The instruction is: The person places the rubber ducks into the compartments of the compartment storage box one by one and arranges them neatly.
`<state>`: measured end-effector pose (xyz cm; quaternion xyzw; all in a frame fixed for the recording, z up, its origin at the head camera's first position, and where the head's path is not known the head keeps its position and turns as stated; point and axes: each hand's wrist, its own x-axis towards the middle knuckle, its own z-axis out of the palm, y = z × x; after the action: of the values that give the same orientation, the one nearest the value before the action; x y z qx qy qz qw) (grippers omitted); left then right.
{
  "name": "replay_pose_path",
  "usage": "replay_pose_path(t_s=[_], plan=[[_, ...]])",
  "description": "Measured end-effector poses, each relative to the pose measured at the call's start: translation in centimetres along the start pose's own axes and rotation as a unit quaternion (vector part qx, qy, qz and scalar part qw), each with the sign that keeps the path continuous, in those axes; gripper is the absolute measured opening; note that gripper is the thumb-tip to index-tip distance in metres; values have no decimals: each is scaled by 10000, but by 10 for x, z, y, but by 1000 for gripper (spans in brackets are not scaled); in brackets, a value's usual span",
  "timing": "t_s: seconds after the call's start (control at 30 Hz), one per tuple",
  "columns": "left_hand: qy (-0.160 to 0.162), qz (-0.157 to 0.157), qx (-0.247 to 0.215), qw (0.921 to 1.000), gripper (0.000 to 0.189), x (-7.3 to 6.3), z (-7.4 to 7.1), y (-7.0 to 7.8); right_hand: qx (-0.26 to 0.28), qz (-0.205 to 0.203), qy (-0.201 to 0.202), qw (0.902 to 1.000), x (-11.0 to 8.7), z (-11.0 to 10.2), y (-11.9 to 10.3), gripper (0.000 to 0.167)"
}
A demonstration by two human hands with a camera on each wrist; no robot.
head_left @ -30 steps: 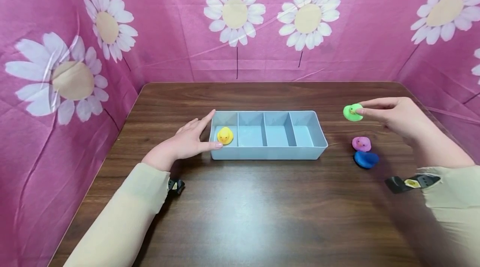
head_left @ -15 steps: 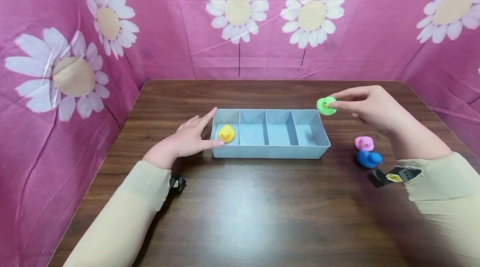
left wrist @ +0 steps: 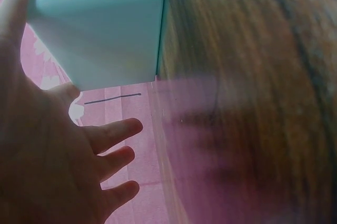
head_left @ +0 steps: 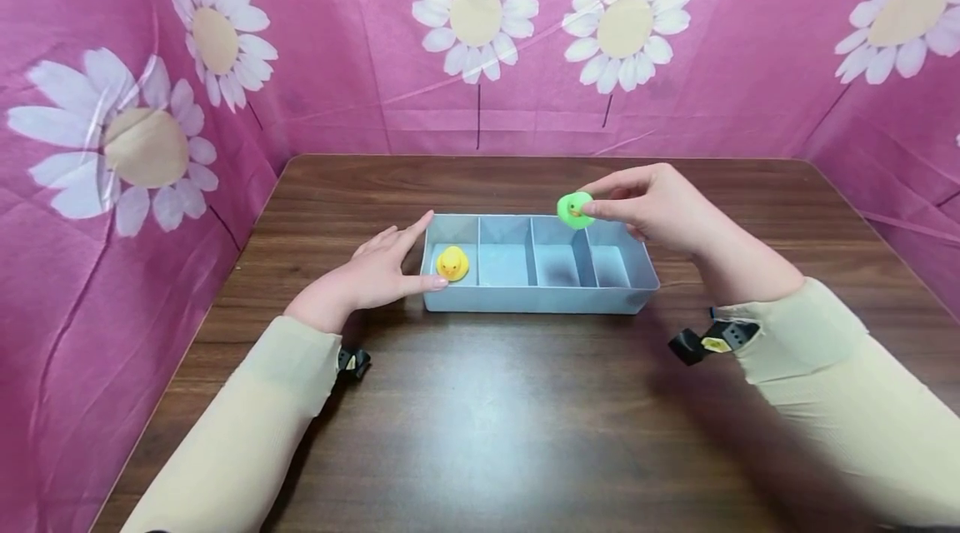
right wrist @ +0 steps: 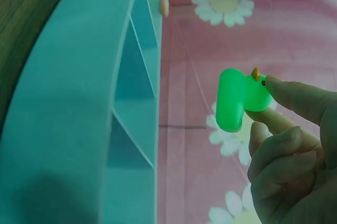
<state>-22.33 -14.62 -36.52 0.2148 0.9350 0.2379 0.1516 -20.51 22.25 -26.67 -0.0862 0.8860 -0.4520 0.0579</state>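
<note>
A pale blue box [head_left: 532, 301], divided into a row of several compartments, stands on the table. Its leftmost compartment holds a yellow rubber duck [head_left: 452, 264]. My left hand [head_left: 367, 273] is spread at the box's left end, thumb by the front rim and forefinger at the back corner. In the left wrist view the other fingers [left wrist: 118, 132] stick out straight, apart from the box. With thumb and forefinger, my right hand [head_left: 663, 212] pinches a green rubber duck [right wrist: 239, 100] by its head. In the head view this duck overlaps the back rim near the third compartment from the left.
The brown wooden table [head_left: 480, 400] extends in front of and behind the box. Pink cloth [head_left: 337, 58] with large white daisies hangs around the back and sides. A black wrist camera [head_left: 712, 339] juts from the right cuff.
My right hand has carried the green duck leftward from beyond the box's right end to over it. A pink and a blue duck on the right are now hidden behind that arm. My left hand stays put.
</note>
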Motion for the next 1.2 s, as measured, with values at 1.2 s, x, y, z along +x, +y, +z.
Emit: replay_pose_path(t_s=[1.2], plan=[[1, 38, -57, 10000, 105, 1, 0, -2, 56, -4, -1001, 9950, 44, 78, 17, 30]])
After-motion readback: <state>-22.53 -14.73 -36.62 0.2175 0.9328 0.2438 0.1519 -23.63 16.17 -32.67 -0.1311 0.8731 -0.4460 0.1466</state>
